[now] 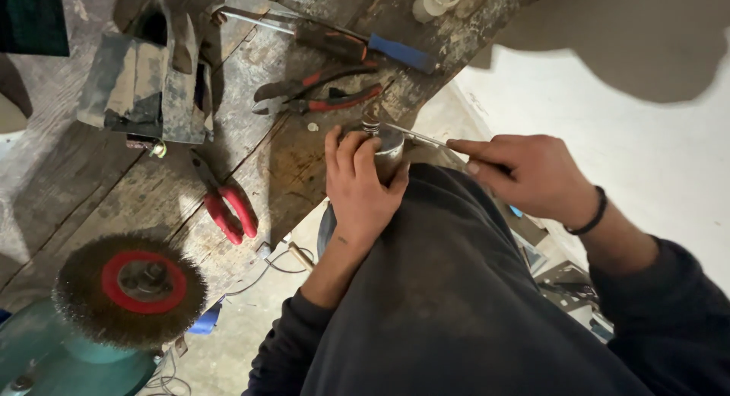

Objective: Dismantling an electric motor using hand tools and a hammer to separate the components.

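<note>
Left hand (361, 187) fingers clamp a small metal cylinder (389, 147) steady on the knee by the tabletop (91, 191) edge; right hand (532, 175) fingers pinch a thin screwdriver (417, 137) into its top

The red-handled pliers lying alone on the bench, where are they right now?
The red-handled pliers lie on the wooden workbench in the head view, left of the left hand and just above the wire wheel brush.
</note>
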